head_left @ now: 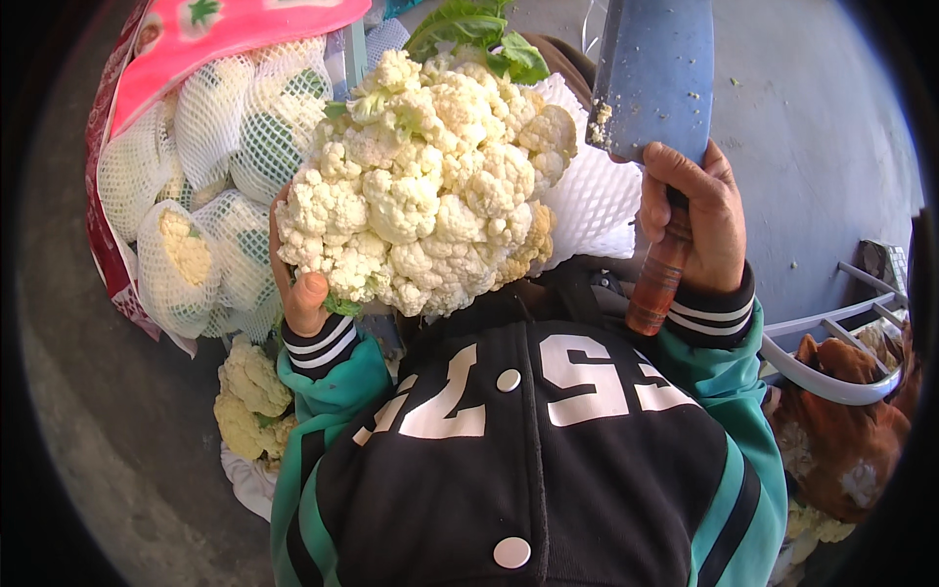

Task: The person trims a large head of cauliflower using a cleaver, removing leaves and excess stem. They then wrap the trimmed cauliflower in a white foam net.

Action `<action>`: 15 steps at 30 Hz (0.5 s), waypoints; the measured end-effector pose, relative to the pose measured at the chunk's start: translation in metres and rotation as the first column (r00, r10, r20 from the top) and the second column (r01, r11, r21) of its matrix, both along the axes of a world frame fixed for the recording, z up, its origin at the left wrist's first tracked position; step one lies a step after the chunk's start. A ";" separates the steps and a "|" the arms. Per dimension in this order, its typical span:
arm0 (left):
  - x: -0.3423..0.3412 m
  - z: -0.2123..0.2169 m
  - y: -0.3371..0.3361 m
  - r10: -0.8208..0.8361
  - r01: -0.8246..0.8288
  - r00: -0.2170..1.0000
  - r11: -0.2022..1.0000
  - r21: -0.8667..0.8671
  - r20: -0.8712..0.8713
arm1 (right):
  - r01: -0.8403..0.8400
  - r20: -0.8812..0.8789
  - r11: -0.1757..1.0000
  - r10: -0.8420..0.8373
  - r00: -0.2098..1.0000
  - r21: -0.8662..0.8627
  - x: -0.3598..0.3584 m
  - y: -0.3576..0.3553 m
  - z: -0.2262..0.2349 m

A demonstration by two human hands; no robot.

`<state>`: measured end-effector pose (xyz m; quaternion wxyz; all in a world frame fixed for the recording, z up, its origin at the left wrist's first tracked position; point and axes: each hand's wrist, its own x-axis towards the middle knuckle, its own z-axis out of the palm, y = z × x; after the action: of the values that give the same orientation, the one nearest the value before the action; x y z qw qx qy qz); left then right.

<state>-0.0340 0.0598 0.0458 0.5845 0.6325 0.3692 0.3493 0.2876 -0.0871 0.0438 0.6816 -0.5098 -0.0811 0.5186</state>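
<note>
Left hand (305, 298) holds the cauliflower (421, 186) by its side; right hand (706, 210) grasps the cleaver (655, 88). Cauliflower judged heavy, firm, yet brittle; best supported from beneath.

One hand-held cream cauliflower (430, 191), one grey-bladed, brown-handled cleaver (660, 83), two bare hands (706, 201), at least five white-net-wrapped cauliflowers (210, 122) and two round white snaps (512, 553) are seen.

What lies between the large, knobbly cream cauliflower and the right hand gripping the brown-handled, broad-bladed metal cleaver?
In the head view, a white foam mesh net shows between the cauliflower and the right hand.
</note>
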 end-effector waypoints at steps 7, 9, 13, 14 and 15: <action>0.009 0.005 0.000 -0.024 0.027 0.998 0.999 -0.040 0.055 | 0.036 0.003 0.998 -0.036 0.999 -0.060 -0.008 0.002 0.004; 0.012 0.006 0.000 -0.057 0.058 0.995 0.998 -0.006 0.081 | -0.006 -0.021 1.000 0.006 1.000 -0.017 -0.010 0.002 0.004; 0.017 0.007 0.000 -0.100 0.095 0.987 0.995 0.039 0.126 | -0.067 -0.009 0.998 0.067 0.998 -0.011 -0.010 0.003 0.001; 0.017 0.007 -0.001 -0.100 0.097 0.984 0.995 0.026 0.146 | -0.062 0.010 0.998 0.062 0.998 -0.015 -0.012 0.004 -0.001; 0.018 0.007 0.000 -0.106 0.102 0.983 0.994 0.038 0.152 | -0.052 0.021 0.998 0.053 0.998 -0.017 -0.013 0.005 -0.004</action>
<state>-0.0163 0.0595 0.0528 0.6190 0.6309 0.2840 0.3716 0.2747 -0.0822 0.0401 0.6625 -0.5188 -0.0975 0.5314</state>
